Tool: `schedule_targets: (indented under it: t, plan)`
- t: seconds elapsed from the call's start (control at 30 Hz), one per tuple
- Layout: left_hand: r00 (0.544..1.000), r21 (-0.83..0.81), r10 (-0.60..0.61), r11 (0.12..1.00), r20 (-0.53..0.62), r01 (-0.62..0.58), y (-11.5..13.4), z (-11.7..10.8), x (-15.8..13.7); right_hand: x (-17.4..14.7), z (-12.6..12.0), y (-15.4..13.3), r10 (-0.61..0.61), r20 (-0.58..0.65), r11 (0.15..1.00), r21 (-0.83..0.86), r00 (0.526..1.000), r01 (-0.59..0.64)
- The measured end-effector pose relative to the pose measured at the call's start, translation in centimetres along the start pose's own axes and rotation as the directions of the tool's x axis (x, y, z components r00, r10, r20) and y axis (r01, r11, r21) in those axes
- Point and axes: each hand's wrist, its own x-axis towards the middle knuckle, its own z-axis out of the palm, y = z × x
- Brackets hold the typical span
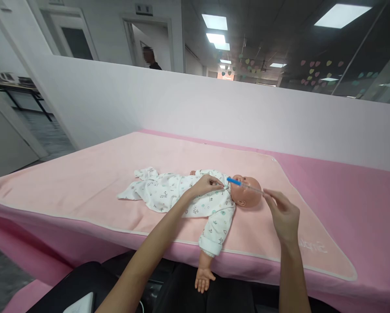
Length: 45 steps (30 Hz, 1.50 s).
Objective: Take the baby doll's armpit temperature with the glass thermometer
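A baby doll (252, 193) lies on its back, dressed in a white sleeper (162, 187) with small printed figures. Its head is toward the right, and one arm hangs over the near edge of the table. My left hand (208, 184) is over the doll's chest, fingertips pinching the sleeper's fabric near the collar. In my right hand (282, 213), beside the doll's head, the fingertips grip the clear end of a thin stick with a blue end (234, 181). That stick passes over the doll's face, its blue end pointing left toward the collar.
A peach mat (94, 174) lies under the doll on a pink cloth (361, 208) covering the table. Behind stands a low white wall (214, 113) with glass above. A person (151, 58) is in the far doorway. A white flat object (80, 303) is at lower left.
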Motion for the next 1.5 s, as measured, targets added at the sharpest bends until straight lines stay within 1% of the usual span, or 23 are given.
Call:
schedule_targets:
  t: [0.1,0.13,0.2,0.27,0.37,0.47,0.53,0.6,0.67,0.73,0.77,0.83,0.87,0.9,0.93,1.0,1.07,1.13,1.2,1.27,1.37,1.43,1.5]
  plan:
    - [1.0,0.014,-0.007,1.0,0.007,0.007,-0.1,0.1,0.1,-4.2,-2.6,3.9,0.199,0.031,0.973,-0.129,0.979,-0.194]
    - [1.0,0.018,-0.004,1.0,0.007,0.004,-0.1,0.1,0.1,-5.3,-3.5,5.1,0.249,0.049,0.956,-0.17,0.967,-0.238]
    - [1.0,0.029,0.01,1.0,0.004,-0.01,-0.1,0.0,0.1,-6.9,-4.9,6.9,0.296,0.051,0.929,-0.246,0.954,-0.276]
    - [1.0,0.051,0.023,0.998,0.01,-0.024,0.2,-0.2,0.2,-7.7,-5.9,7.9,0.298,0.054,0.906,-0.331,0.953,-0.264]
    - [1.0,0.129,0.02,0.991,-0.005,-0.019,1.1,-0.3,0.6,-7.9,-6.5,8.8,0.275,0.101,0.859,-0.473,0.956,-0.197]
    - [0.997,0.22,0.048,0.975,-0.067,-0.033,1.9,0.2,1.3,-7.9,-6.3,9.6,0.222,0.172,0.8,-0.594,0.96,-0.079]
    - [0.996,0.265,0.069,0.963,-0.063,-0.05,2.1,0.8,1.6,-8.0,-5.9,10.0,0.184,0.184,0.758,-0.652,0.966,-0.02]
    - [0.997,0.281,0.068,0.958,-0.036,-0.055,1.9,1.3,1.7,-8.1,-5.4,9.8,0.147,0.159,0.725,-0.689,0.976,0.003]
    - [0.998,0.212,0.057,0.976,-0.025,-0.051,1.4,1.4,1.5,-7.7,-4.3,8.8,0.101,0.103,0.725,-0.688,0.99,-0.002]
    - [0.999,0.05,0.035,0.998,-0.023,-0.034,0.8,1.2,1.3,-6.9,-2.3,7.0,0.056,0.055,0.773,-0.634,0.997,-0.008]
    - [0.999,-0.042,0.021,0.999,-0.026,-0.022,0.5,1.0,1.1,-6.3,-0.9,6.0,0.037,0.059,0.81,-0.586,0.998,0.005]
    - [0.999,-0.192,-0.014,0.981,-0.049,0.004,0.0,0.6,0.8,-4.8,2.7,3.9,0.01,0.183,0.878,-0.472,0.983,0.078]
    - [0.997,-0.246,-0.028,0.969,-0.072,0.009,-0.3,0.5,0.7,-4.0,4.7,3.1,-0.029,0.279,0.89,-0.429,0.96,0.152]
    - [0.994,-0.291,-0.04,0.957,-0.101,0.009,-0.5,0.4,0.6,-3.2,6.6,2.4,-0.053,0.346,0.88,-0.427,0.937,0.207]
    - [0.989,-0.33,-0.053,0.944,-0.135,0.006,-0.7,0.3,0.5,-2.5,8.5,2.0,-0.051,0.384,0.851,-0.466,0.922,0.241]
    - [0.975,-0.386,-0.084,0.923,-0.205,-0.001,-1.1,0.2,0.2,-1.3,11.6,1.8,-0.007,0.471,0.781,-0.548,0.882,0.299]
    - [0.96,-0.416,-0.11,0.909,-0.257,-0.007,-1.4,0.3,-0.1,-0.7,13.5,2.1,0.058,0.483,0.717,-0.629,0.874,0.3]
    - [0.954,-0.425,-0.121,0.905,-0.273,-0.007,-1.7,0.4,-0.3,-0.7,14.3,2.7,0.082,0.453,0.686,-0.672,0.888,0.279]
    - [0.955,-0.429,-0.124,0.903,-0.271,-0.004,-1.8,0.5,-0.4,-1.0,14.4,3.5,0.037,0.407,0.708,-0.655,0.913,0.263]
    - [0.955,-0.425,-0.127,0.905,-0.267,0.001,-1.8,0.5,-0.4,-1.5,14.2,4.4,-0.079,0.345,0.782,-0.561,0.935,0.273]
    - [0.957,-0.406,-0.118,0.914,-0.266,0.0,-1.4,0.4,-0.5,-1.9,14.0,5.4,-0.26,0.185,0.887,-0.343,0.948,0.31]
    - [0.963,-0.386,-0.096,0.923,-0.253,-0.009,-1.2,0.4,-0.6,-1.9,14.0,5.8,-0.297,0.081,0.923,-0.23,0.951,0.308]
    - [0.974,-0.359,-0.063,0.933,-0.217,-0.02,-1.1,0.4,-0.8,-1.8,14.1,5.8,-0.281,0.028,0.946,-0.162,0.959,0.282]
